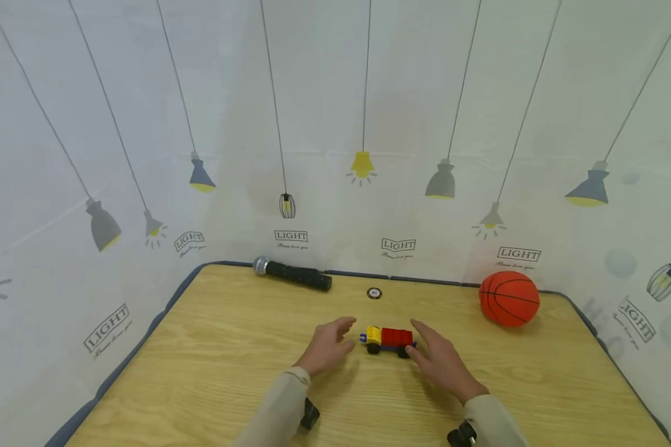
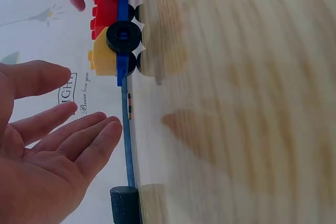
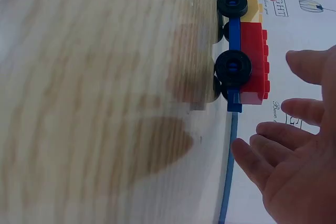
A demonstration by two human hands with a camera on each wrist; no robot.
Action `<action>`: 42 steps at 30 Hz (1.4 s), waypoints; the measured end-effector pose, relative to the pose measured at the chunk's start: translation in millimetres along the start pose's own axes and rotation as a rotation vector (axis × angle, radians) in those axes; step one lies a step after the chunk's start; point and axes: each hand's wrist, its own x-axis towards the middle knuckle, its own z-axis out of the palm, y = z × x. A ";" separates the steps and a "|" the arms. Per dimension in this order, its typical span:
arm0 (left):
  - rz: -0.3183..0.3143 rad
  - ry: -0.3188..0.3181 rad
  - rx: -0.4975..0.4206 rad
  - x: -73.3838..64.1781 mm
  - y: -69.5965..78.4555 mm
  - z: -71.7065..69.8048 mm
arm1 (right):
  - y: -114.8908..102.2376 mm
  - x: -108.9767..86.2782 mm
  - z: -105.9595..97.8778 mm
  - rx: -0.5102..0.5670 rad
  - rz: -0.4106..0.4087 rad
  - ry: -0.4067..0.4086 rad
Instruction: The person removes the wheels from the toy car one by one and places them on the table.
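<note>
Between my two hands, a small toy truck point(image 1: 396, 337) built of bricks stands on its black wheels on the wooden table point(image 1: 229, 347). Its cab is yellow, its rear block red and its base blue. My left hand point(image 1: 327, 344) hovers just left of the cab, fingers spread and apart from it, as the left wrist view shows with the truck point(image 2: 107, 17) beyond the fingertips. On the other side, my right hand point(image 1: 442, 363) is held beside the truck's red rear point(image 3: 253, 61), its fingers loosely bent with nothing in them.
A black microphone point(image 1: 296, 275) with a silver head lies at the back left edge. Right of it is a small round black-and-white disc point(image 1: 374, 293). An orange-red toy basketball point(image 1: 509, 298) sits at the back right. White curtains point(image 1: 335, 124) printed with lamps enclose the table.
</note>
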 end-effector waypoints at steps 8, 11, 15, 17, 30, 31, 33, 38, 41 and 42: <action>-0.024 -0.031 -0.025 11.1 5.3 6.6 | 3.5 8.5 11.4 0.015 0.020 0.002; -0.015 -0.039 -0.011 15.0 6.5 10.8 | 1.8 10.1 14.6 0.027 0.044 0.000; 0.001 -0.037 0.021 17.3 6.1 15.8 | -0.1 11.5 18.0 0.031 0.065 0.000; 0.005 -0.032 0.038 17.7 5.4 17.3 | -0.4 12.3 19.1 0.020 0.069 -0.001; -0.010 -0.036 0.018 17.6 12.6 21.9 | -4.6 17.8 20.8 -0.065 0.124 0.017; -0.014 -0.036 0.009 17.4 13.2 22.4 | -4.8 18.3 20.8 -0.076 0.126 0.021; -0.020 -0.033 -0.005 17.2 14.1 23.1 | -6.0 18.8 20.2 -0.088 0.132 0.023; -0.011 -0.019 0.010 17.5 15.9 23.4 | -7.7 19.1 17.4 -0.099 0.128 0.015; -0.004 -0.002 0.058 17.8 19.0 22.1 | -10.2 19.6 13.0 -0.094 0.132 -0.004; -0.001 0.004 0.079 18.0 20.5 21.5 | -11.0 19.9 11.2 -0.095 0.129 -0.010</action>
